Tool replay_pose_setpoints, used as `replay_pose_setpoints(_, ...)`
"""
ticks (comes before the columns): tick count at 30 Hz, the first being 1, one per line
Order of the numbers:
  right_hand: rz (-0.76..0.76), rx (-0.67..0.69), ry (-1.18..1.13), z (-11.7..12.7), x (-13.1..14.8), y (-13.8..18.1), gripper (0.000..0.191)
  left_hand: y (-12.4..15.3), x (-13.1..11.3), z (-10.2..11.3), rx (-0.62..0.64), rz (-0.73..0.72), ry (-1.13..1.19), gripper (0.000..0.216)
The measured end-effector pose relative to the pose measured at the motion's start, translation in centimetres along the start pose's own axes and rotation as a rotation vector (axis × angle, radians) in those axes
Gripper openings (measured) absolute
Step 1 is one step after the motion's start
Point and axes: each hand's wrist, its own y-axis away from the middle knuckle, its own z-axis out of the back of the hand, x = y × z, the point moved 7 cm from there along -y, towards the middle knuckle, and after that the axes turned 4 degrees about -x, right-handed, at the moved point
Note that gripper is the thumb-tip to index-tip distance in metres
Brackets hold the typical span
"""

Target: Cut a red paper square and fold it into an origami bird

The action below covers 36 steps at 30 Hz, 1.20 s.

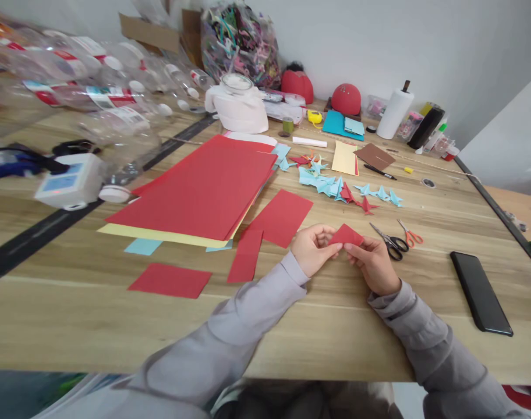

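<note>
A small piece of red paper (346,234) is pinched between my two hands above the table. My left hand (314,249) grips its left side, thumb on the near edge. On the other side my right hand (374,261) closes on the paper, its thumb tip close to the left one. Whether the paper is folded in layers I cannot tell. Black-handled scissors (392,241) lie just beyond my right hand, and orange-handled scissors (409,234) are beside them. Cut red paper pieces (285,216) rest to the left of my hands.
A stack of large red sheets (199,186) covers the left middle. Folded blue and red paper cranes (329,185) lie beyond my hands. A black phone (481,294) is at the right. Plastic bottles (117,119) crowd the left, and a white paper roll (394,113) stands at the back.
</note>
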Motion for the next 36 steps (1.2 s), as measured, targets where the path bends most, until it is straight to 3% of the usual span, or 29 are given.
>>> replay_pose_setpoints(3,0.007,-0.030,-0.049,0.2,0.1,-0.2,0.025,0.2,0.1,-0.5,0.014,0.016,0.027,0.032)
replay_pose_setpoints(9,0.027,0.051,-0.029,-0.8,0.0,0.1,0.024,0.5,0.7,-0.9,-0.017,0.076,0.070,0.033)
replay_pose_setpoints(15,0.082,0.007,0.116,-0.6,0.4,0.1,0.033,0.3,0.8,-0.6,-0.038,0.090,0.069,0.039)
replay_pose_setpoints(23,0.074,-0.038,0.090,0.2,0.5,-0.3,0.036,0.1,1.5,0.1,-0.049,0.183,0.093,0.056)
replay_pose_setpoints(36,0.040,-0.095,0.049,1.0,0.8,-0.6,0.034,-0.1,1.0,0.9,-0.052,0.205,0.090,0.063)
